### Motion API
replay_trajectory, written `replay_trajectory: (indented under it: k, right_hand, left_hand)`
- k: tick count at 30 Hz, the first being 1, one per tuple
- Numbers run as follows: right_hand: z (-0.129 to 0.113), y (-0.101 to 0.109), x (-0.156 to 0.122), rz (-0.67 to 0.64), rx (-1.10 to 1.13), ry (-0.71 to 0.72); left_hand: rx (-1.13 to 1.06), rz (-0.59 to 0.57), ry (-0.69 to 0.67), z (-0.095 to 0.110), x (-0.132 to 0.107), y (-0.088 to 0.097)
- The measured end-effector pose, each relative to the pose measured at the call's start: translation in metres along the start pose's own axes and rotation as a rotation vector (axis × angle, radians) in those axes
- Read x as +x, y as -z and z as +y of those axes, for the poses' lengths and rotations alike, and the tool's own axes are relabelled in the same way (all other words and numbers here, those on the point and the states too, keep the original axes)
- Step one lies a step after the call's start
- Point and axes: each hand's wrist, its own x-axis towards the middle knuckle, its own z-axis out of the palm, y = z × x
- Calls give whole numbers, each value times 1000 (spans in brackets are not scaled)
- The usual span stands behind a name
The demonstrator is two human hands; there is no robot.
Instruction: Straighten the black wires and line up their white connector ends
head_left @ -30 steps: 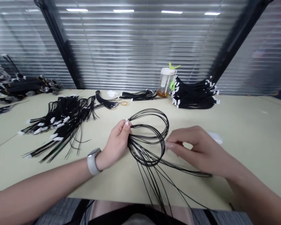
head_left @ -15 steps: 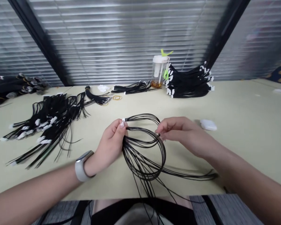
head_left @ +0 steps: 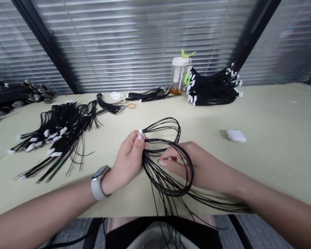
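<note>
A bundle of thin black wires is looped in front of me, with loose ends hanging over the table edge. My left hand grips the gathered side of the loops, its thumb pressed on top. By that thumb a small white connector sticks up at the end of the wires. My right hand is partly behind the front loop, which crosses over its fingers. Its thumb and forefinger are pinched together at wires inside the loop; the exact strands between the fingertips are hard to see.
Piles of black wires with white connectors lie at left and back right. A drink bottle, rubber bands and a smaller wire bundle are along the back. A white case sits at right.
My right hand has moved left from the loops' right edge, so its fingers now reach inside the front loop. My left hand keeps its hold; the upper loop stands wider.
</note>
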Motion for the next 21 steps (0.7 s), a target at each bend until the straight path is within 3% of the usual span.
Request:
replay_trajectory:
  k: [6,21]
  right_hand:
    - [9,-12,8,80,-27,47]
    - [11,-14,11,72,-33,21]
  left_hand:
    - [94,-14,-74,0,-5,-2]
    - [13,-105,61,-3,-4,-3]
